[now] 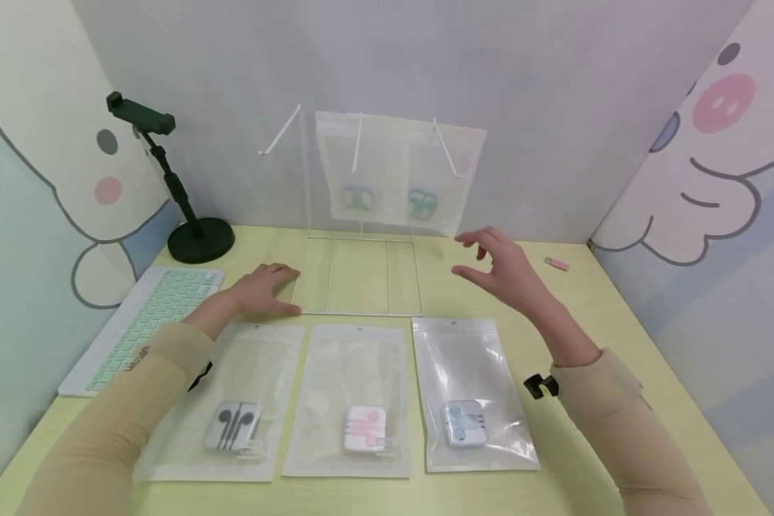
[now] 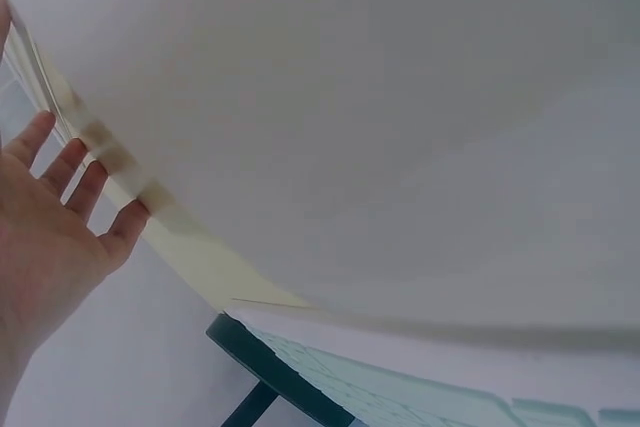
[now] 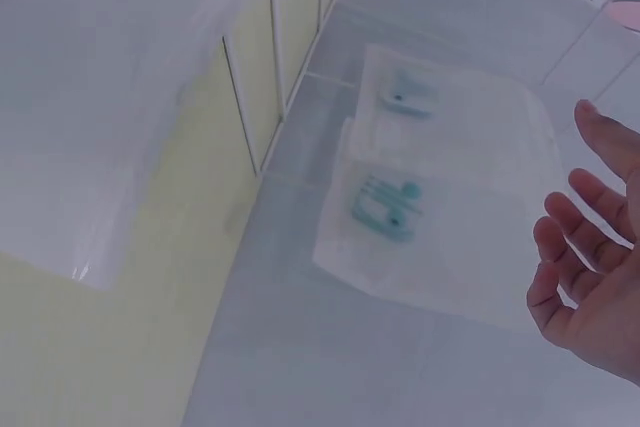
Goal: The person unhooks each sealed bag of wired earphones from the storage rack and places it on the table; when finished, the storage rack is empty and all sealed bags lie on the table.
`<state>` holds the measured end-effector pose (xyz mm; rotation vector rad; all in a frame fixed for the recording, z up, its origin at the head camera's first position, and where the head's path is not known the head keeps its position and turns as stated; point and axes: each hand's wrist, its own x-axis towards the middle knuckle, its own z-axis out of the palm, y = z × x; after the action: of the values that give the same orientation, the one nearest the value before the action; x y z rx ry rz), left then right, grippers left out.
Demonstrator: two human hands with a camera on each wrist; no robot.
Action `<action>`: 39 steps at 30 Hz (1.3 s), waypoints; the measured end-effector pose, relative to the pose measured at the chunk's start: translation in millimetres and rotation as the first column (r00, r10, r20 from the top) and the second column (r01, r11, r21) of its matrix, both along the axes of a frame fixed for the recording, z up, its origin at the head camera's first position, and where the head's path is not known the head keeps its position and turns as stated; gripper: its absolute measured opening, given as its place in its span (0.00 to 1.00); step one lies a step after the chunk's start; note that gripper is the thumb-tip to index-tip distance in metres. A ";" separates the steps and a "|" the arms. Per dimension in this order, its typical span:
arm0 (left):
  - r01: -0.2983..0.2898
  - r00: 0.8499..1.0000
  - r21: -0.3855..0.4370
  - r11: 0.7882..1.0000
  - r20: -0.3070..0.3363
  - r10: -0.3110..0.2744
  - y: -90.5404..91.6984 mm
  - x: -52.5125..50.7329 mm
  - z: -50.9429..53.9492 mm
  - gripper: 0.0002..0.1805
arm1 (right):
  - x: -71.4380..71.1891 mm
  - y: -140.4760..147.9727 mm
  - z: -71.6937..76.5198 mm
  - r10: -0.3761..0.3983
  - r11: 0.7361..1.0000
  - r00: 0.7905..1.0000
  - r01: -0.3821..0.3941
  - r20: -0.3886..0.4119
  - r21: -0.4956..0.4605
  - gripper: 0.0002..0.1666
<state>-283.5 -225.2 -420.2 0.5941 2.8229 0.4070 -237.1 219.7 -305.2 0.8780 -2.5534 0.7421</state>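
Observation:
A white wire display rack (image 1: pixel 361 314) stands at the back of the table, with prongs on its upright part. Hanging from it are two translucent pouches, a left one (image 1: pixel 380 161) and a right one (image 1: pixel 426 165), each with green earphones inside. At the rack's left front corner, my left hand (image 1: pixel 258 290) touches the base with fingers extended. My right hand (image 1: pixel 506 272) hovers beside the right pouch, fingers slightly bent, holding nothing. Three pouches lie in front: one with black earphones (image 1: pixel 235 426), one with pink earphones (image 1: pixel 365 428), one with blue earphones (image 1: pixel 464 423).
On the left lie a white keyboard with mint keys (image 1: pixel 161 308) and, behind it, a black phone stand (image 1: pixel 200 240). A small pink stick (image 1: pixel 557 264) lies at the right rear. Grey wall (image 1: pixel 529 72) panels enclose the table's back and sides.

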 end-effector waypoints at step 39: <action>0.002 1.000 -0.003 1.000 -0.001 -0.002 -1.8 -0.2 -0.9 0.51 | -128.3 -85.8 8.2 0.163 0.778 0.904 0.128 0.394 -0.615 0.39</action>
<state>-283.8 -227.0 -421.1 0.5962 2.8235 0.4021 -365.4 133.9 -296.9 0.5406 -2.3354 1.8396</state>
